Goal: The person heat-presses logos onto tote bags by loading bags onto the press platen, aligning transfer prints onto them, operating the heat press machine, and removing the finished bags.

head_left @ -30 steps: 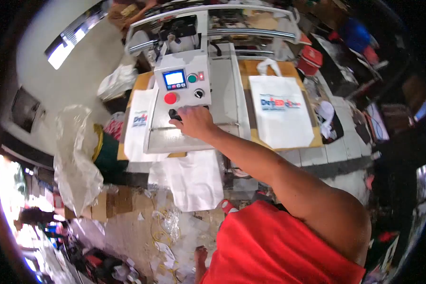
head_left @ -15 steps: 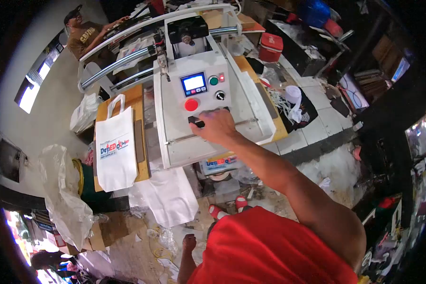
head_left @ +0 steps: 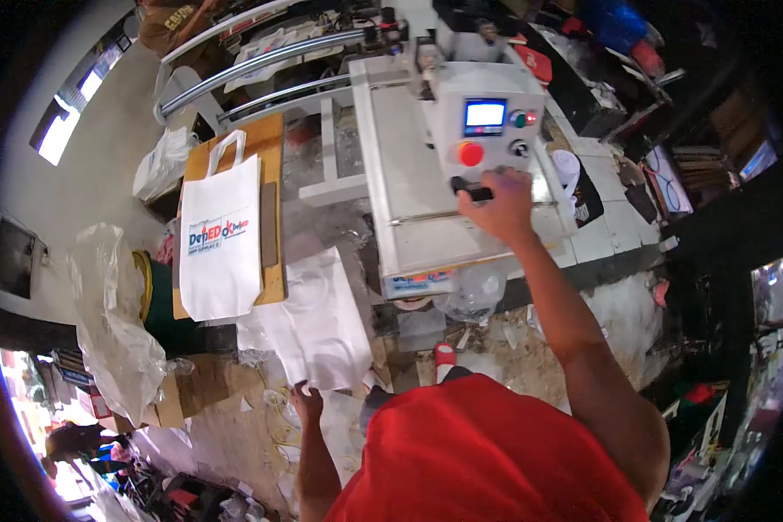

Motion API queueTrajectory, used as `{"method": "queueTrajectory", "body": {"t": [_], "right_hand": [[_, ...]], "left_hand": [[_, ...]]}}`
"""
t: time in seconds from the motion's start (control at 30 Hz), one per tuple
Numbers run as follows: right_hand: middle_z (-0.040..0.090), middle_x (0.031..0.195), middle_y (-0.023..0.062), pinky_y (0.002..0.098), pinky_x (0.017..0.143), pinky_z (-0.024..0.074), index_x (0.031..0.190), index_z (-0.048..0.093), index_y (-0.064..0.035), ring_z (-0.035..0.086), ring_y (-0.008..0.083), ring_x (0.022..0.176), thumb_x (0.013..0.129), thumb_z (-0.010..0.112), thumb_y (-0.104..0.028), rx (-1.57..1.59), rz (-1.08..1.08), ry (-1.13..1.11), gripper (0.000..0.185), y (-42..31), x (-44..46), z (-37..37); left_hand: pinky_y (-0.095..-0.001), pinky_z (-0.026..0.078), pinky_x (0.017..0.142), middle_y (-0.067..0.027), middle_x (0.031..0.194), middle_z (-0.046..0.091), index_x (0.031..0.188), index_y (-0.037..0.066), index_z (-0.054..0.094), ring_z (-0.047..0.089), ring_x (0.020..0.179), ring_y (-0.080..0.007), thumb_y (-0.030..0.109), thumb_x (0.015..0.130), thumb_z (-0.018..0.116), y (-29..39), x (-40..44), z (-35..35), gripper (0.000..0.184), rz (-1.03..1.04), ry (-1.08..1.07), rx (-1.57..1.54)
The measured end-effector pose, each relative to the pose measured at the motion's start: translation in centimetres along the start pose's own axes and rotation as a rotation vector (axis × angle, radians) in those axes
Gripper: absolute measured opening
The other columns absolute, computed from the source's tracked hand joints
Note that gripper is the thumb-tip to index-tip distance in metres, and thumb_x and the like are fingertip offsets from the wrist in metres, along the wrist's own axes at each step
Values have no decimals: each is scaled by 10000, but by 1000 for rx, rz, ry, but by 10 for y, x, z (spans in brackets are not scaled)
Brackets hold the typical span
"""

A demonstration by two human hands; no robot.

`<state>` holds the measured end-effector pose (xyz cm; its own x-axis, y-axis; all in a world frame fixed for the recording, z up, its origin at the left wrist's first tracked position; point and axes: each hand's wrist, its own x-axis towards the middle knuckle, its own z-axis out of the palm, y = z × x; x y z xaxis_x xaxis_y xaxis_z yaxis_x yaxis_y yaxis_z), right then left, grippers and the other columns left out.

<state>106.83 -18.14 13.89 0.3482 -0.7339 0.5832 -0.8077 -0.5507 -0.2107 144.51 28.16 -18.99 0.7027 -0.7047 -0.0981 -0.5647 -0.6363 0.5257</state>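
A cramped print workshop: a press (head_left: 418, 178) with a lit screen (head_left: 485, 117) and steel rails (head_left: 265, 73), a bag (head_left: 222, 270) bearing printed lettering on a board (head_left: 271, 152), and a littered floor (head_left: 235, 413).

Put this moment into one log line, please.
right hand: on press handle | left hand: near white cloth, contact unclear | printed bag: flat on board | screen: lit

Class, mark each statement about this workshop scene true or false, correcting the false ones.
1. The right hand grips the black handle of the white, box-shaped press. True.
2. The left hand grips it too. False: it appears down by the plain white fabric.
3. The round red button sits below the lit rectangular screen. True.
4. The white fabric bag with printed lettering hangs from the press. False: it lies on a flat brown board.
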Motion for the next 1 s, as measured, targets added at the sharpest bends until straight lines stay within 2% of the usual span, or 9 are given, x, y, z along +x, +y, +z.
{"method": "queueTrajectory", "body": {"t": [0.1,0.17,0.27,0.43,0.6,0.73,0.8,0.9,1.0], "right_hand": [[629,755,70,453,794,387,723,634,-115,592,302,782,660,785,-355,2,-4,71,290,7,-3,-2],[614,735,66,448,792,387,723,615,-112,575,309,762,631,798,-347,-51,24,63,312,23,-6,3],[562,703,62,435,750,387,719,568,-108,546,298,724,622,809,-266,-37,-11,74,305,27,-3,-2],[529,694,57,421,725,382,721,523,-95,526,288,701,617,814,-233,-60,30,-12,338,33,-2,-5],[540,733,65,404,742,397,770,533,-88,533,279,739,622,816,-216,-90,41,-58,344,33,1,-9],[587,855,95,424,796,426,887,569,-79,567,302,848,654,840,-229,-62,96,-22,388,18,-7,-9],[604,995,139,457,867,441,1016,567,-45,574,348,955,711,850,-250,-187,-19,366,464,-8,-16,-3],[576,1115,208,485,966,400,1102,543,18,527,390,1092,853,740,-181,-238,323,527,375,-58,-93,8],[550,1108,201,465,958,395,1124,530,22,528,385,1076,893,620,-93,221,537,199,273,-99,-245,63]], "left_hand": [[-499,446,967,-268,1159,603,1229,1,555,562,1104,-437,217,811,672,-5,52,-12,485,-59,20,71],[-501,429,1014,-290,1268,560,1350,-31,434,522,1195,-447,411,769,783,-27,86,2,809,-220,-33,123],[-504,410,1057,-312,1352,500,1398,-62,354,483,1254,-453,579,669,843,-39,121,14,1087,-281,-229,10],[-491,382,1092,-311,1362,454,1395,-82,315,443,1274,-452,471,613,920,-30,136,19,1133,-404,-311,33],[-495,391,1050,-294,1286,491,1307,-57,364,453,1218,-449,375,606,931,-12,130,11,1000,-457,-128,73],[-490,404,1038,-290,1259,524,1293,-47,385,484,1213,-441,368,605,927,-26,125,9,969,-297,-107,17],[-487,430,1023,-287,1237,556,1289,-38,414,539,1183,-432,356,637,898,-27,127,2,902,-274,-121,8],[-483,448,1014,-288,1233,576,1278,-48,436,579,1158,-428,327,691,858,-24,131,-15,814,-250,-224,75],[-470,446,1026,-295,1246,582,1338,-62,411,567,1182,-437,309,739,818,-54,130,-16,814,-128,-295,-111]]}}
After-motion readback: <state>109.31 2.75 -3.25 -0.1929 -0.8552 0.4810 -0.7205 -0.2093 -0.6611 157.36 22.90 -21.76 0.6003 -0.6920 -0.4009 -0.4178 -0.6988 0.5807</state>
